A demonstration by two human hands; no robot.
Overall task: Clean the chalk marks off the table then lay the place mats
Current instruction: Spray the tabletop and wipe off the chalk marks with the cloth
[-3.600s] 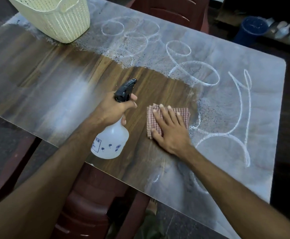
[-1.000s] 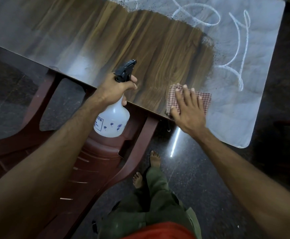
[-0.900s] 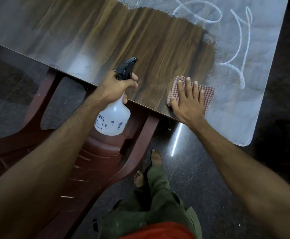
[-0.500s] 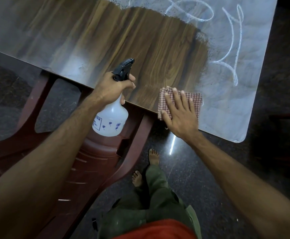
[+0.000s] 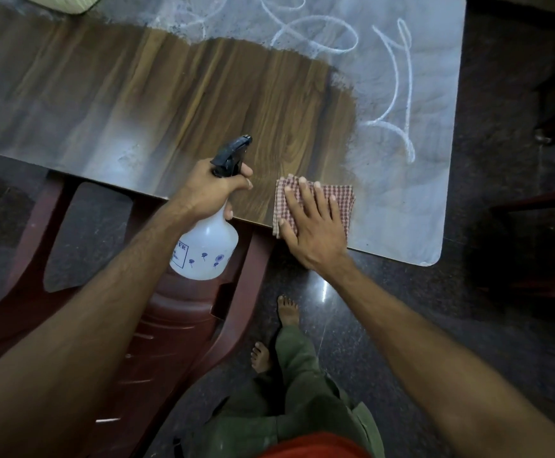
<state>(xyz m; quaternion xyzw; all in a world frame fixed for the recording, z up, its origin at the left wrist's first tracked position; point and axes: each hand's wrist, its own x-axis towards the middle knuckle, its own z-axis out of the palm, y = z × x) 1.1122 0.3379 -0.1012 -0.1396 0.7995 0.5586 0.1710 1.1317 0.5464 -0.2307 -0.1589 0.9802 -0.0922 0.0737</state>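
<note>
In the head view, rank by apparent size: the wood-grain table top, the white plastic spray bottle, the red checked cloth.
1. Wood-grain table top, by far the largest.
2. White plastic spray bottle with black trigger.
3. Red checked cloth, partly hidden under the right hand; the bottle and cloth look close, so their order is unsure.

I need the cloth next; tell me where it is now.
The checked cloth lies flat at the table's near edge, under the right hand, right of the spray bottle.
</note>
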